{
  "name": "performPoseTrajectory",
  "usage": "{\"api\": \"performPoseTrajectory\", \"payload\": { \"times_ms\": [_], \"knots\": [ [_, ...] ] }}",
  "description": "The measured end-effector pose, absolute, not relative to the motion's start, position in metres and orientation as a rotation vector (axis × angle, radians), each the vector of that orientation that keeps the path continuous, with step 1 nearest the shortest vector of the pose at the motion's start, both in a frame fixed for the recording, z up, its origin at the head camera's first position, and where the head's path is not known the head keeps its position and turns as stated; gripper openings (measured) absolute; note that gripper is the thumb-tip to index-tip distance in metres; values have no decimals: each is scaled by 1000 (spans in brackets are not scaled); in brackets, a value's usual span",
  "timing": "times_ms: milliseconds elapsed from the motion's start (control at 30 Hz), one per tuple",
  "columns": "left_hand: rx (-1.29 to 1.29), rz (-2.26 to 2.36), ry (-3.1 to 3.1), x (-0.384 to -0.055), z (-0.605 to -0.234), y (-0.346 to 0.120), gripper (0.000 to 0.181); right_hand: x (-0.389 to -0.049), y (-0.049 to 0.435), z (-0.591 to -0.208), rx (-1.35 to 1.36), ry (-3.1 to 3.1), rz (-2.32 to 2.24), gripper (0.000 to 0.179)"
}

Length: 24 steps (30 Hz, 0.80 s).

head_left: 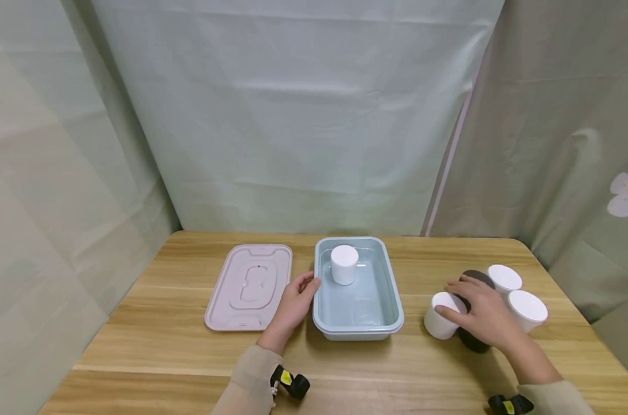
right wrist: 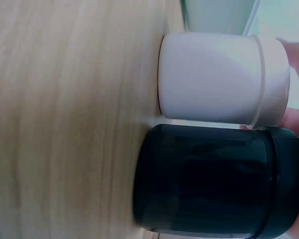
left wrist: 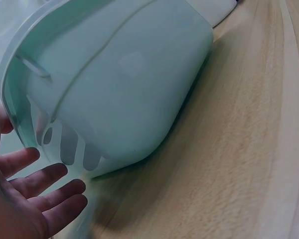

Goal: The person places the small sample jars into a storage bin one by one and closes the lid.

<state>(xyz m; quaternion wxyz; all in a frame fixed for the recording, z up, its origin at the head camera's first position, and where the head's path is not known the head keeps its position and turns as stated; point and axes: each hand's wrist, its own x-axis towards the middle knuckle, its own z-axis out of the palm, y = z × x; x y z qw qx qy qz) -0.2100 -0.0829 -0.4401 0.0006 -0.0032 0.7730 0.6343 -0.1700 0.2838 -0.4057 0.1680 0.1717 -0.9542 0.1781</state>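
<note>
My left hand (head_left: pixel 295 300) is at the left side of a pale blue-green plastic bin (head_left: pixel 357 305), its thumb touching the rim. In the left wrist view its other fingers (left wrist: pixel 47 179) extend loosely beside the slotted wall. Inside the bin, toward the back left, a white lidded jar (head_left: pixel 344 268) stands upright. On the right, my right hand (head_left: pixel 482 311) holds another white jar (head_left: pixel 440 323) by its lid, between thumb and fingers. A black jar (right wrist: pixel 204 179) stands close beside it, under the palm. Whether the held jar touches the table cannot be told.
Two more white jars (head_left: pixel 504 278) stand right of my right hand, one behind the other. Another dark lid (head_left: pixel 478 278) shows behind the hand. A pale pink lid (head_left: pixel 251 288) lies flat left of the bin. Cloth curtains (head_left: pixel 303 115) surround the wooden table (head_left: pixel 163 340).
</note>
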Motion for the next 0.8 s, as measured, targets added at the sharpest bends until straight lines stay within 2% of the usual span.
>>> {"api": "performPoseTrajectory", "payload": {
  "times_ms": [267,800],
  "knots": [
    [-11,1989,2432,-209,-439,-83,44,-170,287,-408,530,-2727,478,70],
    [23,1987,2437,-211,-440,-82,42,-174,284,-401,529,-2763,589,71]
  ]
}}
